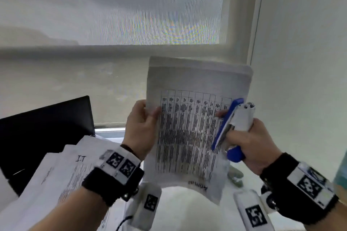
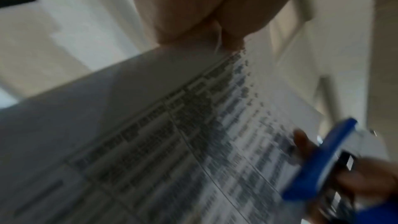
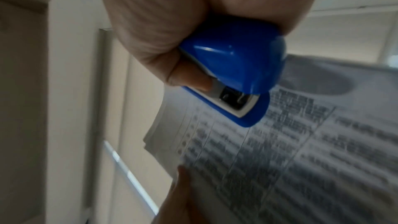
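White sheets lie in a loose pile (image 1: 56, 180) on the desk (image 1: 184, 210) at the near left, fanned out with no tray or box round them. Just beyond, the left hand (image 1: 139, 129) pinches the left edge of a printed sheaf (image 1: 187, 137), thumb on the front and fingers behind, holding it up in the air above the desk with its lower end curling toward the person. The right hand (image 1: 249, 146) has its fingers curled tight round a blue stapler (image 1: 228, 125), which lies against the sheaf's right edge, while one fingertip rests on the page beside it. Whether the paper sits inside the stapler's mouth cannot be told, nor whether staples are loaded. The step looks like squaring the pages before fastening them. The next move probably calls for sliding one corner fully between the stapler's arms and squeezing while the left hand keeps the edges even. Farther back stand a black laptop (image 1: 43, 125) and a pale window blind (image 1: 112, 5).
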Action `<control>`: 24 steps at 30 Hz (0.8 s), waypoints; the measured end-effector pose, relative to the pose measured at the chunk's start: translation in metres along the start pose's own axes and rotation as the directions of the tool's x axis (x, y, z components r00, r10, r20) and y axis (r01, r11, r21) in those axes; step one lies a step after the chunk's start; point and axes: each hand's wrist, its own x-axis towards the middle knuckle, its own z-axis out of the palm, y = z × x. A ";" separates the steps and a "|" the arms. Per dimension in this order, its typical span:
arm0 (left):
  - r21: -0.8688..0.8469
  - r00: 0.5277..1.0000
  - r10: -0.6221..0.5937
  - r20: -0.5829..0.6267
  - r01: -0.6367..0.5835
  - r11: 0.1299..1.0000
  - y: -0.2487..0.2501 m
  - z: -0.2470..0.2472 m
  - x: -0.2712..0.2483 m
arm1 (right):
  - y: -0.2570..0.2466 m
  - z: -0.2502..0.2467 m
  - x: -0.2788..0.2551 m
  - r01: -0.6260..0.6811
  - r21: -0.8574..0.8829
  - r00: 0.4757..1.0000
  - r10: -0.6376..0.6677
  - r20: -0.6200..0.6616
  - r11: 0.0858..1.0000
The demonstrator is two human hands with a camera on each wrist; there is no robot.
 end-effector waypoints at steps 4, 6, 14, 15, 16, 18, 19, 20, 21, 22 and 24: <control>0.076 0.994 -0.113 -0.003 0.113 0.991 -0.014 0.014 -0.029 | 0.016 0.011 -0.023 0.003 -0.065 0.999 -0.001 0.033 0.998; 0.099 0.991 -0.132 -0.013 0.132 0.986 -0.026 0.013 -0.037 | 0.031 0.011 -0.028 -0.037 -0.105 0.999 0.037 0.005 0.994; 0.065 0.985 -0.173 -0.012 0.173 0.983 -0.036 0.006 -0.034 | 0.049 0.004 -0.026 -0.061 -0.153 0.998 0.057 -0.036 0.986; 0.067 0.982 -0.189 -0.011 0.189 0.980 -0.037 0.005 -0.034 | 0.049 0.004 -0.026 -0.061 -0.168 0.998 0.057 -0.024 0.984; 0.060 0.979 -0.204 -0.011 0.204 0.977 -0.038 0.004 -0.033 | 0.051 0.003 -0.023 -0.060 -0.183 0.998 0.055 -0.030 0.981; 0.042 0.975 -0.221 -0.011 0.222 0.974 -0.039 0.004 -0.032 | 0.052 0.000 -0.016 -0.074 -0.208 0.994 0.055 -0.095 0.975; 0.036 0.974 -0.225 -0.010 0.225 0.974 -0.038 0.003 -0.032 | 0.050 -0.002 -0.010 -0.075 -0.234 0.986 0.037 -0.163 0.969; 0.026 0.975 -0.223 -0.008 0.223 0.974 -0.037 0.003 -0.032 | 0.046 -0.002 -0.002 -0.056 -0.271 0.972 -0.010 -0.236 0.961; 0.016 0.976 -0.219 -0.006 0.219 0.976 -0.037 0.002 -0.032 | 0.036 -0.003 0.006 -0.042 -0.315 0.949 -0.061 -0.310 0.948; 0.007 0.977 -0.214 -0.003 0.214 0.977 -0.035 0.002 -0.032 | 0.025 -0.002 0.015 -0.015 -0.353 0.921 -0.125 -0.369 0.935; -0.009 0.978 -0.210 -0.004 0.210 0.978 -0.034 0.004 -0.033 | -0.003 0.002 0.032 0.089 -0.328 0.871 -0.234 -0.432 0.940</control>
